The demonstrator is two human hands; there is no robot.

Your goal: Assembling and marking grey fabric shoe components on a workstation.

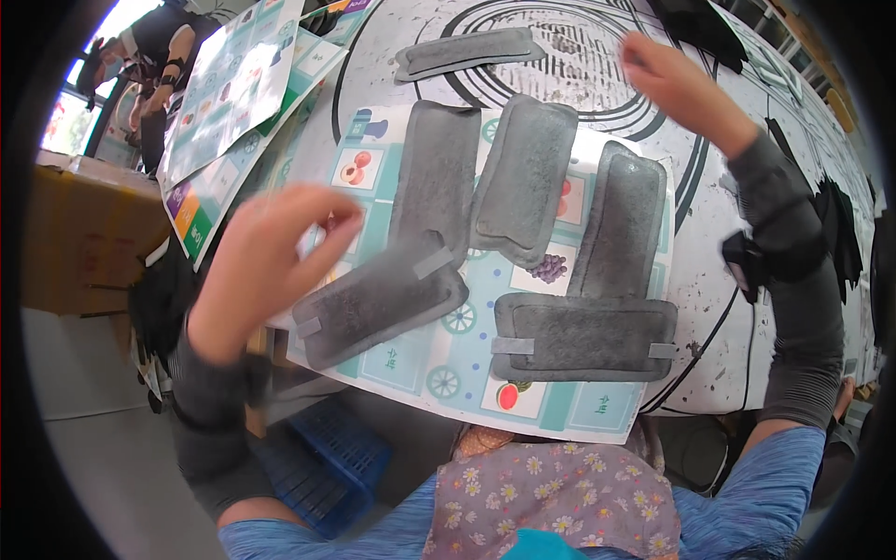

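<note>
My left hand (271, 257), blurred by motion, hovers over the left edge of the printed board (439, 397). Its thumb and forefinger meet in a pinch; anything between them is too small to make out. Nearest it lies a slanted grey felt-like pad (383, 303) with pale strips, its upper end blurred. My right hand (677, 84) is raised at the far right, fingers curled in; their contents are hidden. Other grey pads on the board are a left upright one (434, 177), a middle one (527, 177), a right one (623, 219) and a crosswise one (583, 338) with pale tabs.
Another grey pad (467, 54) lies on the black-marked white table (719, 345) beyond the board. Printed sheets (233, 93) are stacked at the far left, near a cardboard box (89, 238). Below are a blue basket (341, 457) and black cables (709, 350). Another person (154, 56) is at upper left.
</note>
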